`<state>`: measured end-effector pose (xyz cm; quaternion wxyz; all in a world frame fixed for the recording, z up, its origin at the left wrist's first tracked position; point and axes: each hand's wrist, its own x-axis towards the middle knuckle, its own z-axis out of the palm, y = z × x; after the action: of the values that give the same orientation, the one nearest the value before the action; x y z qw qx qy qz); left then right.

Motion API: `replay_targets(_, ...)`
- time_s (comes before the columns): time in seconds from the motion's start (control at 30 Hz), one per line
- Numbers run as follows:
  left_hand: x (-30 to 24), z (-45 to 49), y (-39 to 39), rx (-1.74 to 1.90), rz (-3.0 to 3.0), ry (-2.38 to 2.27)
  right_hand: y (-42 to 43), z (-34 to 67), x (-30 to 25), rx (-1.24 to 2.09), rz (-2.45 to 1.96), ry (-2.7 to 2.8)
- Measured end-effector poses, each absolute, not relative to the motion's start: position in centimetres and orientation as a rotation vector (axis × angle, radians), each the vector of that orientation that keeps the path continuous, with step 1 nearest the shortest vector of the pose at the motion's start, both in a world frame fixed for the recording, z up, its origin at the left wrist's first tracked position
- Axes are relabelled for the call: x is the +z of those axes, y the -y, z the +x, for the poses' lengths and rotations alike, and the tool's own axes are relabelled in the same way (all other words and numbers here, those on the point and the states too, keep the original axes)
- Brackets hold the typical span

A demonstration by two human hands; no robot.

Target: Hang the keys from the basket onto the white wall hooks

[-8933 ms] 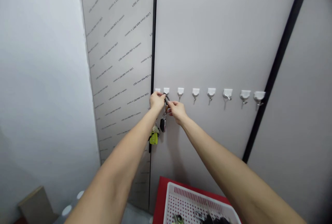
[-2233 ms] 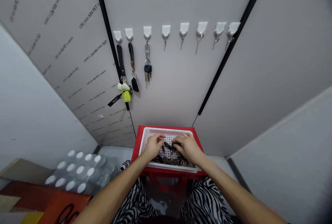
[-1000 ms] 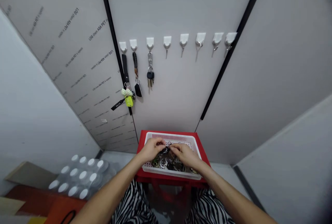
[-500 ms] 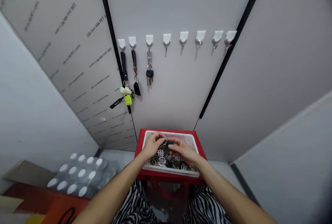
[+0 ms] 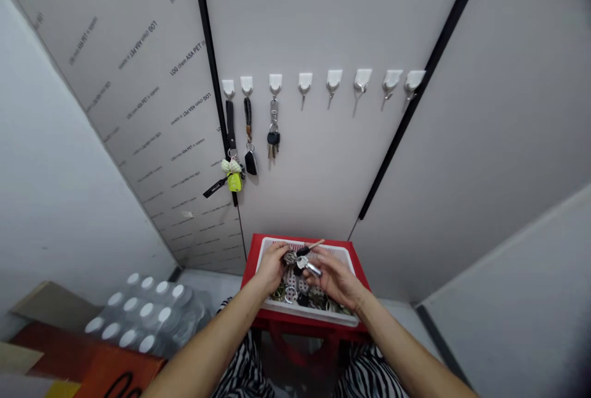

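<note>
Both my hands hover over a white perforated basket (image 5: 272, 303) of keys standing on a red stool (image 5: 300, 325). My left hand (image 5: 273, 266) and my right hand (image 5: 333, 276) pinch one key bunch (image 5: 302, 259) between them, lifted just above the basket; a thin brown strap sticks out of it to the upper right. On the grey panel above runs a row of white hooks (image 5: 333, 78). The three leftmost hooks carry key sets: one with a yellow-green tag (image 5: 233, 180), one with a black fob (image 5: 250, 163), one with dark keys (image 5: 273, 138).
A shrink-wrapped pack of white-capped bottles (image 5: 141, 318) lies on the floor at the left, beside orange and brown cardboard (image 5: 92, 367). Black vertical strips (image 5: 406, 121) divide the wall panels. My zebra-patterned trousers (image 5: 240, 373) show below the stool.
Since 8.9 s ago my hands left the second hook and came down to the basket; a third key set now hangs. In the last second they raised a key bunch out of the pile.
</note>
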<state>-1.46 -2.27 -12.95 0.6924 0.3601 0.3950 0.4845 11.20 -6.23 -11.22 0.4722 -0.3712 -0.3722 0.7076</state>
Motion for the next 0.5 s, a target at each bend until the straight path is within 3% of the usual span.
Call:
replay_targets(0.33, -12.9, -1.6, 2.2, 0.942, 0.867, -0.872, 4.5, 12.4, -10.5, 1.119, -1.398, 1.341)
replay_targets(0.5, -12.3, -0.5, 2.2, 1.001, 1.073, -0.788, 4.0, 12.0, -9.0, 0.618, -1.533, 1.561)
